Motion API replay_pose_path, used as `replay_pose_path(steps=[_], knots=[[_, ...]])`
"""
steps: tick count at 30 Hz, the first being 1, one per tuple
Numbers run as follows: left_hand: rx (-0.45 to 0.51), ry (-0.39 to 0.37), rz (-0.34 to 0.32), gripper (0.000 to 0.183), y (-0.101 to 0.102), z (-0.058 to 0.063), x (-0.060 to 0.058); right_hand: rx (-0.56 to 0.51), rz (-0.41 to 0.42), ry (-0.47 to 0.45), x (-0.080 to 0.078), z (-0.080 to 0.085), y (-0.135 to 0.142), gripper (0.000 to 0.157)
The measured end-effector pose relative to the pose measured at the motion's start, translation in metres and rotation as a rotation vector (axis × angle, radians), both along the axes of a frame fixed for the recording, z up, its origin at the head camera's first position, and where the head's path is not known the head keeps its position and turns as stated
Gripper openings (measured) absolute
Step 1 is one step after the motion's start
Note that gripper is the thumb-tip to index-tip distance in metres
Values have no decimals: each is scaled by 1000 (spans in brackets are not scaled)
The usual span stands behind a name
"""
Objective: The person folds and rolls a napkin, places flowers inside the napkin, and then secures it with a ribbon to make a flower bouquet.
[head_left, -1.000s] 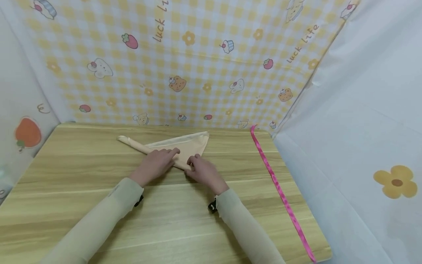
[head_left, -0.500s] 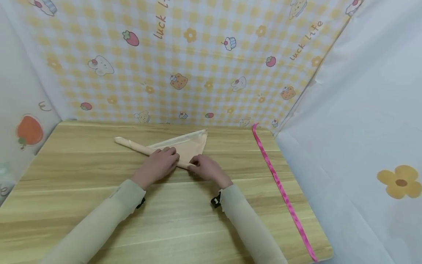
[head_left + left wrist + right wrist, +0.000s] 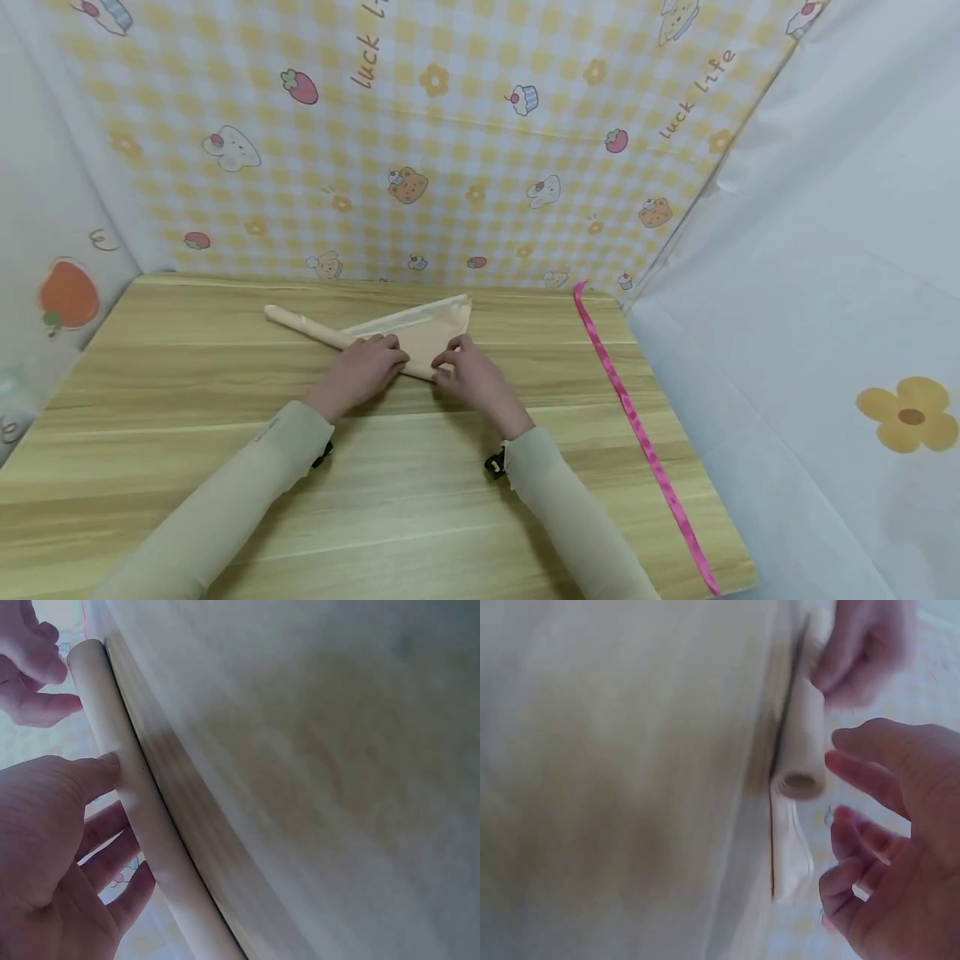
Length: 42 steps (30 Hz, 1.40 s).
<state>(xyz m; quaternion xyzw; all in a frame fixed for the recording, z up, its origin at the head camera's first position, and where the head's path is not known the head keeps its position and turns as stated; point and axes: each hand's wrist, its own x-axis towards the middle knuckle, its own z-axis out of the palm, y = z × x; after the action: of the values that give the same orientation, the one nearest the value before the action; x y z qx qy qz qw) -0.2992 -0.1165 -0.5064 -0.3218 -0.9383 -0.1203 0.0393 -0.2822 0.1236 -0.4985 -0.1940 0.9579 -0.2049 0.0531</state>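
A peach cloth (image 3: pixel 429 340), rolled along its near edge into a slim tube (image 3: pixel 311 327), lies on the wooden table. Its flat part tapers to a corner at the back right. My left hand (image 3: pixel 358 375) holds the middle of the tube, thumb and fingertips against it in the left wrist view. By the tube's right end is my right hand (image 3: pixel 480 379), its fingers loosely bent and apart. In the right wrist view those fingers (image 3: pixel 877 750) are beside the hollow spiral end (image 3: pixel 801 780), with a gap between, and a flap of cloth (image 3: pixel 789 855) hangs past it.
A long pink ribbon (image 3: pixel 641 437) lies along the right side of the wooden table (image 3: pixel 405 508). Behind the table rises a yellow checked cloth wall (image 3: pixel 465 150). White sheets stand left and right (image 3: pixel 825 333).
The right fingers have come off the tube's right end, which they gripped half a second ago. The left fingers have curled in since a second ago and stay on the tube.
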Motion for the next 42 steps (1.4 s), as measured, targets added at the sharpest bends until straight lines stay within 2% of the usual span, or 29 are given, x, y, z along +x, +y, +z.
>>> replay_pose_path(steps=[7,10,12,14,19,23,27,30,37,42], knots=[[-27,-16,0,19,4,5,3,162,-37,59,9,5,-18,19],[-71,1,-2,17,5,9,7,200,-40,60,11,9,-22,18],[-87,16,-11,13,4,10,10,187,-52,40,11,11,-24,19],[-67,29,-27,8,2,9,11,160,-61,8,10,12,-25,20],[6,85,-54,10,-3,3,12,53,-63,-114,6,12,-21,21],[-21,125,-43,3,-5,2,13,-39,-25,-220,3,11,-14,25],[-30,116,-33,7,-3,3,13,-174,5,-317,-1,14,-4,28],[-27,94,-22,11,0,3,10,-230,-10,-320,-4,19,1,30],[-69,61,-23,20,3,6,5,-108,-20,-248,-2,19,-11,19],[-112,51,-39,25,4,5,3,17,-71,-184,3,16,-23,18]])
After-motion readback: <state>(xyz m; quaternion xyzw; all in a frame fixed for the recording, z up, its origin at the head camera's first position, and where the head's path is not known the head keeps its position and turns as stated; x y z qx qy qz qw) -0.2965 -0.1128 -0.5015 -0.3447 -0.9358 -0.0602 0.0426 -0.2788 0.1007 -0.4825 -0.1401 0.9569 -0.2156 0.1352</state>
